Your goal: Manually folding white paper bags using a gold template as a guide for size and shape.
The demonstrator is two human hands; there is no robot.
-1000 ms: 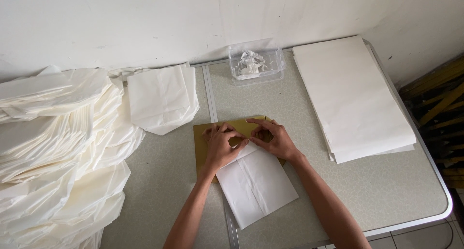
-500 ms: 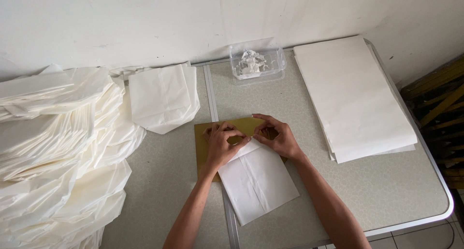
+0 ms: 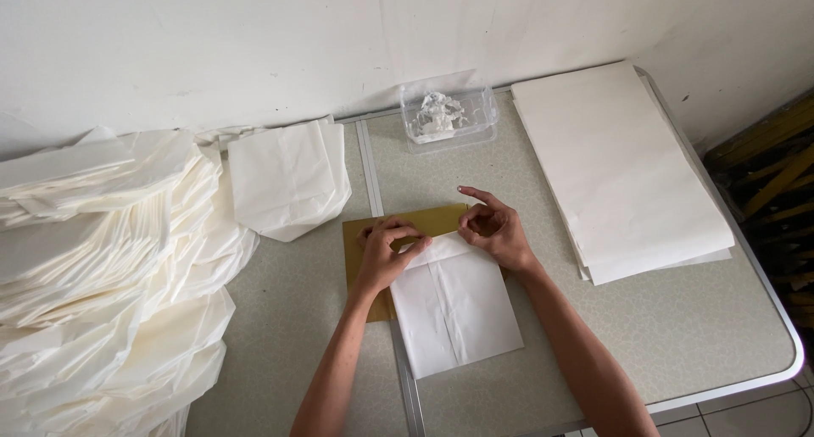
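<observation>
White flat paper bag [image 3: 456,306] lies mid-table on a brown card sheet [image 3: 373,233]. Left hand [image 3: 386,255] and right hand [image 3: 496,231] pinch its far folded edge; uneven pressure could skew the crease.

- It looks like a small, simple workshop for hand paper work, perhaps in a home.
- A folding table [image 3: 729,335] with metal rim stands against a bare white wall [image 3: 254,47] with marks.
- A big heap of finished white paper bags [image 3: 102,259] lies at left.
- A neat stack of flat white sheets [image 3: 619,166] lies at right.
- A clear plastic tub [image 3: 449,111] with white paste stands by the wall.
</observation>
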